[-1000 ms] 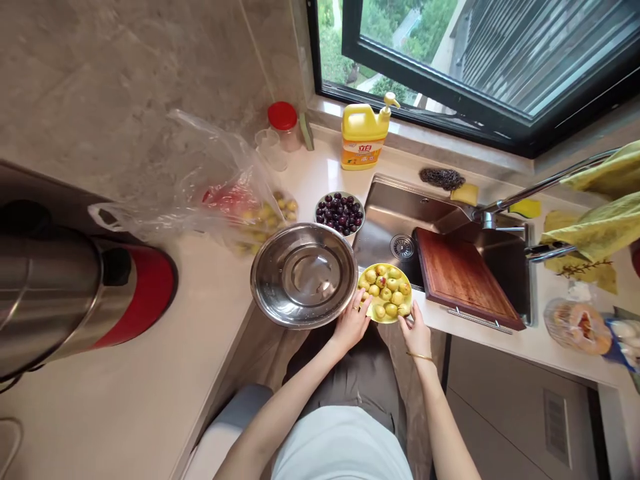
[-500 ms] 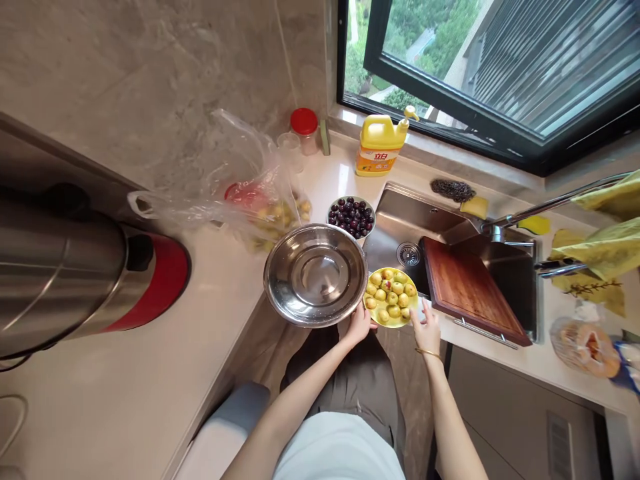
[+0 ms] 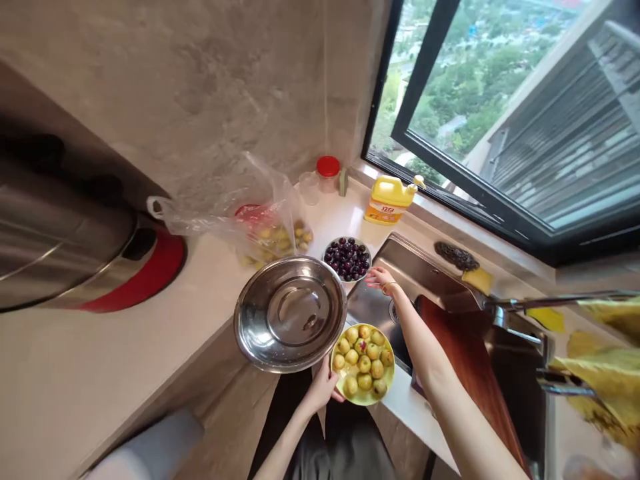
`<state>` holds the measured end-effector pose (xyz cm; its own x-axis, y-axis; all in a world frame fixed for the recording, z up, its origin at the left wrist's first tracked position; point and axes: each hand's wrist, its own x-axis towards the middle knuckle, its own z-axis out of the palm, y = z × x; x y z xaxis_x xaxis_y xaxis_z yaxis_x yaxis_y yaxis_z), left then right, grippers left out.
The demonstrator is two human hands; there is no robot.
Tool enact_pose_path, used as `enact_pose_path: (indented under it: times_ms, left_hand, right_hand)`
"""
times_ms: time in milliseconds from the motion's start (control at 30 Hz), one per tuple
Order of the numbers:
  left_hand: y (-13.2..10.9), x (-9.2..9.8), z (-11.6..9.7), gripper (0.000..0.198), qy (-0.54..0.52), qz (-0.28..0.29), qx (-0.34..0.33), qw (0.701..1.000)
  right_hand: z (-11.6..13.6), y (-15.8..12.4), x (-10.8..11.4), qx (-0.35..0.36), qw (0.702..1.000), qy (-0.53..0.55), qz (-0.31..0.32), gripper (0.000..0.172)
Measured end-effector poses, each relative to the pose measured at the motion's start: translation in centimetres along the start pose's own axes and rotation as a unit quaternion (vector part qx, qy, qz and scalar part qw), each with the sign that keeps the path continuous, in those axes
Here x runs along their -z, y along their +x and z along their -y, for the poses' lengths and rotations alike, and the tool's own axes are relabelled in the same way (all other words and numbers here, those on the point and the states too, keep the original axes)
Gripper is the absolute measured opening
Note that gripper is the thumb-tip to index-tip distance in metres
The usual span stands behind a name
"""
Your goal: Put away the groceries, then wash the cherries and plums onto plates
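Low in the middle, my left hand (image 3: 323, 387) grips the left rim of a yellow-green plate (image 3: 345, 383) of small greenish-yellow fruits (image 3: 364, 365). A shiny metal basin (image 3: 290, 313) lies against that hand and the plate, partly over the counter edge; whether my fingers also hold it is hidden. My right hand (image 3: 381, 279) reaches to the right edge of a bowl of dark round fruits (image 3: 347, 259), its fingers apart and nothing in them. Contact with the bowl's rim is hard to tell.
The sink (image 3: 425, 267) holds a slanted wooden board (image 3: 463, 373). Behind stand a yellow detergent bottle (image 3: 389, 200) and a red-lidded jar (image 3: 328, 175). A clear bag of fruits (image 3: 273, 233) lies on the counter (image 3: 210, 293), near a large metal appliance (image 3: 75, 247).
My right hand has left the plate's right side and moved forward to the bowl of dark fruits. The plate and basin sit lower in view, and the view has shifted.
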<state>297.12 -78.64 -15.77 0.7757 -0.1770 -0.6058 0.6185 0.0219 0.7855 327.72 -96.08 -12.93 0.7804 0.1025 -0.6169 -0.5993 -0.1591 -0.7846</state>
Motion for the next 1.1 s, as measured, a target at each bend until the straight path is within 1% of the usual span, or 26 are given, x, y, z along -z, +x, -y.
enact_pose_path:
  times_ms: [67, 133, 233, 333, 467, 567, 667, 733, 800, 900, 967, 1000, 1067, 1100]
  left_hand:
    - [-0.7, -1.0, 0.2, 0.081, -0.050, -0.020, 0.011, 0.998]
    - [-1.5, -2.1, 0.1, 0.083, -0.094, -0.038, 0.018, 0.995]
    - [-2.5, -3.8, -0.1, 0.083, -0.135, -0.058, 0.017, 0.989]
    - [-3.2, -5.2, 0.3, 0.087, -0.163, -0.077, 0.015, 0.983]
    - [-4.1, -6.2, 0.9, 0.094, -0.194, -0.091, 0.014, 0.977]
    - [-5.3, -6.6, 0.7, 0.098, -0.228, -0.090, 0.006, 0.969]
    - [-7.0, -6.7, 0.3, 0.100, -0.256, -0.093, -0.014, 0.962]
    - [-8.5, -6.8, 0.4, 0.100, -0.262, -0.098, -0.023, 0.960]
    - [-10.3, -7.1, 0.9, 0.099, -0.259, -0.108, -0.025, 0.959]
    - [-13.4, -7.7, 2.6, 0.099, -0.274, -0.137, -0.032, 0.951]
    - [-16.0, -8.1, 4.2, 0.100, -0.303, -0.165, -0.043, 0.938]
    - [-17.4, -8.3, 5.1, 0.100, -0.318, -0.182, -0.049, 0.929]
    - [-20.5, -8.7, 7.1, 0.101, -0.343, -0.221, -0.057, 0.911]
    - [-22.2, -8.8, 8.1, 0.101, -0.354, -0.243, -0.062, 0.901]
  right_hand:
    - [0.4, 1.0, 0.4, -0.010, 0.999, -0.011, 0.040, 0.008]
    - [0.7, 1.9, 0.8, -0.022, 0.998, -0.024, 0.062, 0.006]
    - [0.8, 3.1, 1.0, -0.030, 0.996, -0.037, 0.081, 0.009]
    - [0.4, 3.6, 1.3, -0.026, 0.995, -0.037, 0.088, 0.013]
    - [-0.6, 2.5, 2.8, -0.008, 0.996, -0.023, 0.081, 0.016]
    - [-1.6, 0.4, 4.5, 0.009, 0.999, 0.005, 0.046, 0.022]
    - [-2.6, -3.1, 6.6, 0.029, 0.999, 0.035, 0.001, 0.030]
    - [-3.1, -6.2, 8.0, 0.044, 0.998, 0.043, -0.023, 0.034]
    - [-3.6, -10.0, 9.3, 0.060, 0.996, 0.052, -0.048, 0.035]
    - [-4.4, -16.3, 10.6, 0.076, 0.994, 0.049, -0.065, 0.032]
    - [-5.2, -20.5, 10.7, 0.072, 0.995, 0.038, -0.054, 0.033]
    - [-5.8, -22.5, 10.4, 0.066, 0.996, 0.033, -0.045, 0.034]
    - [-7.1, -26.1, 9.0, 0.056, 0.998, 0.024, -0.018, 0.036]
    - [-7.9, -27.7, 7.9, 0.050, 0.999, 0.017, 0.000, 0.036]
